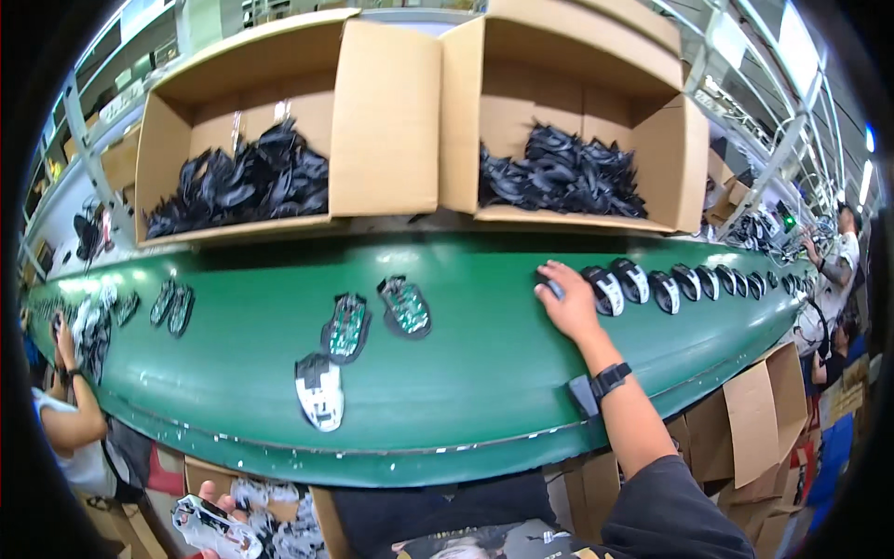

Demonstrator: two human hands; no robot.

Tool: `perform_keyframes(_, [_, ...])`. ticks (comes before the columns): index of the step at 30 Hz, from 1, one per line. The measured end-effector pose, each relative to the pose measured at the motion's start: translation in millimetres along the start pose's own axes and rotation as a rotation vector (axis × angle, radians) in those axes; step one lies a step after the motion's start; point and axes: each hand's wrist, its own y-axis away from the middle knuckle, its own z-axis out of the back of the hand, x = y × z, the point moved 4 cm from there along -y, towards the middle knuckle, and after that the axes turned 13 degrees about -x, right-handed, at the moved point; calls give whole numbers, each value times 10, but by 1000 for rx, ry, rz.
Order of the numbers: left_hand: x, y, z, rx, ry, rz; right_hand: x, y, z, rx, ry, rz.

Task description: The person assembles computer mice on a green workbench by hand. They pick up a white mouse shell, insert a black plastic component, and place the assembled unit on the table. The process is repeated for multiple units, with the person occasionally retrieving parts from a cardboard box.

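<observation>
My left hand [223, 503] is low at the left, below the belt's near edge, with its fingers closed round a white plastic mouse shell [214, 531]. Out over the green belt [466, 373], my right hand [570, 306] grips a dark mouse body [551, 285], mostly covered by the fingers. Right of it runs a row of black-and-white mouse bodies, the closest being one mouse body [605, 291]. Left of centre lie two mouse bases with bare green circuit boards, one board [347, 328] and another board [406, 306]. A white-topped mouse body [319, 391] touches the nearer one.
Two open cardboard boxes, a left box [386, 121] and a right box [687, 168], hold black plastic parts behind the belt. A box of white parts [289, 517] stands below the near edge. Co-workers are at the far left [74, 419] and far right [838, 270].
</observation>
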Motion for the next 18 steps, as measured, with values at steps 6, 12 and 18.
perform_keyframes(6, [1116, 181, -1665, 1112, 69, 511, 952, -728, 195, -240, -189, 194])
perform_keyframes(12, [2479, 511, -2946, 1246, -371, 171, 138, -1949, -509, 0, 202, 154])
perform_keyframes(18, [2768, 295, -2717, 1202, -282, 121, 181, -1990, -930, 110, 242, 113])
